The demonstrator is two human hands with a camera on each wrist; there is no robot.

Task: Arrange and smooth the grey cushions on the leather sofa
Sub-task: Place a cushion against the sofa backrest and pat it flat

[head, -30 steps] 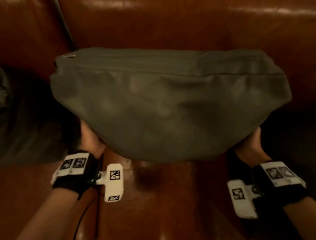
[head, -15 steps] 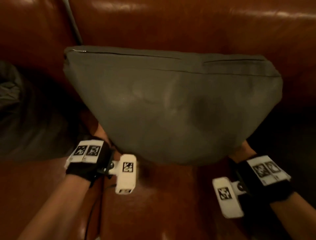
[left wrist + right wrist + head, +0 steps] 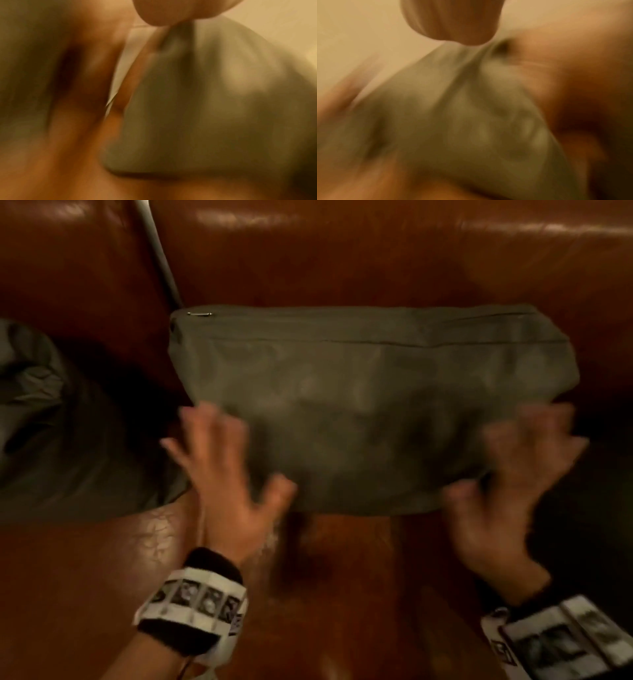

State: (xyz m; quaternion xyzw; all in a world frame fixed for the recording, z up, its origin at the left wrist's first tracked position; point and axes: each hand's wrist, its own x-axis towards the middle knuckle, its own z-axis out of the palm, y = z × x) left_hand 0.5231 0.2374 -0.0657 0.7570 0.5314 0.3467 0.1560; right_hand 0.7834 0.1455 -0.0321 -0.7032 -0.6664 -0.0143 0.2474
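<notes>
Hands released grey cushion; leans on brown leather sofa.

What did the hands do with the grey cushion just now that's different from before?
Both hands came out from under the cushion and let it go. Now the left hand and right hand are spread open with fingers splayed at its lower corners, blurred with motion. The cushion sits against the sofa back. The other cushion stayed at the left.
</notes>
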